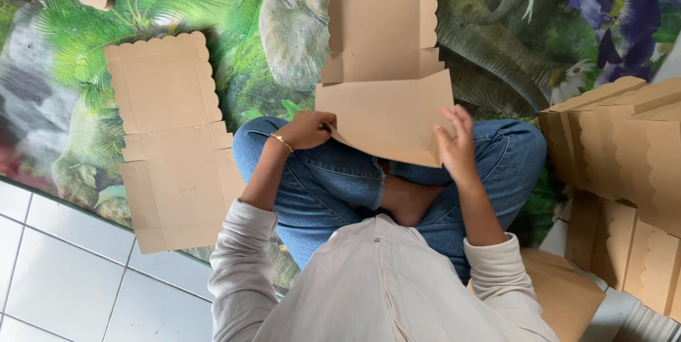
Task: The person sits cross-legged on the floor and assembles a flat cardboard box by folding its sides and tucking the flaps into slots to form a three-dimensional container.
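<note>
Cardboard box blank — flat, brown, scallop-edged — is held over the lap of a person sitting cross-legged in blue jeans. Their left hand is curled closed, pinching the blank's lower left edge; their right hand rests open, fingers spread against its lower right edge. Beside the left knee, another flat blank lies on a jungle-print mat. Folded boxes are stacked at the right.

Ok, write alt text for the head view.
Seated cross-legged on a jungle-print mat, a person folds a flat brown cardboard box blank with the left hand and right hand. Another blank lies left; folded boxes stack right.
</note>
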